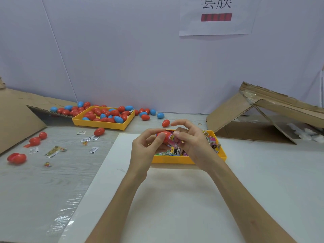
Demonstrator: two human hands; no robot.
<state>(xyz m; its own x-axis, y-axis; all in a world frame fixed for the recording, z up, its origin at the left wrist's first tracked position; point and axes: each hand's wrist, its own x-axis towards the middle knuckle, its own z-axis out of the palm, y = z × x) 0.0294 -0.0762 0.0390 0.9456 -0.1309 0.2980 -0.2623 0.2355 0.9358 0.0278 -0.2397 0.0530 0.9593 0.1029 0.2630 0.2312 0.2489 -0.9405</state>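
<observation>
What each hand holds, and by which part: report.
Left hand grips the red egg by its bare end; right hand pinches the printed film sleeve on its other end.

The egg (164, 135) between the hands is red, its printed sleeve (173, 140) pink and multicoloured. Both trays (103, 125) are yellow. At upper left, loose eggs (160, 115) are red and blue. The tabletop (35, 186) is pale grey woodgrain.

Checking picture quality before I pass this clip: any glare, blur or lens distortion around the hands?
Head view: even, soft lighting, faint shadows only; the red egg gripped by the left hand and the printed sleeve pinched by the right hand look slightly soft, print unreadable; glare streaks the clear tape at lower left; wide-angle distortion tilts the wall seam.
</observation>
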